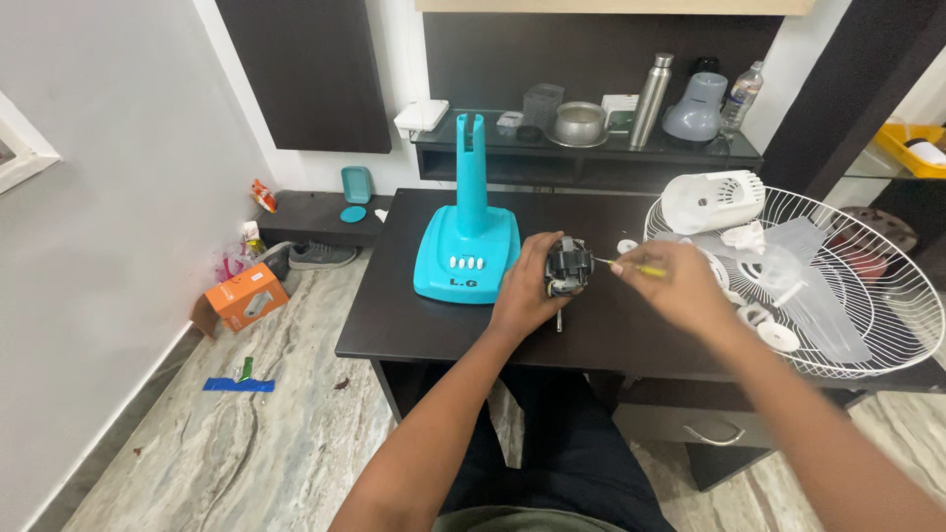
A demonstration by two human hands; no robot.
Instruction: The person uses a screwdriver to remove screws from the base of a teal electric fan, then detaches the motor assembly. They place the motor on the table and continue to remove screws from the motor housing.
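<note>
My left hand (525, 291) grips a small dark fan motor (569, 267) and holds it upright just above the dark table (414, 315). My right hand (672, 284) holds a thin screwdriver (631, 266) with a yellow handle. Its metal tip points left and touches the motor's right side. A turquoise fan stand base (468, 246) with a tall neck stands on the table just left of the motor.
A white wire fan guard (867, 296) lies at the table's right end with clear fan blades and white plastic parts in it. A white motor cover (711, 200) rests behind it. A shelf at the back holds a steel bottle, bowl and jars. An orange box sits on the floor, left.
</note>
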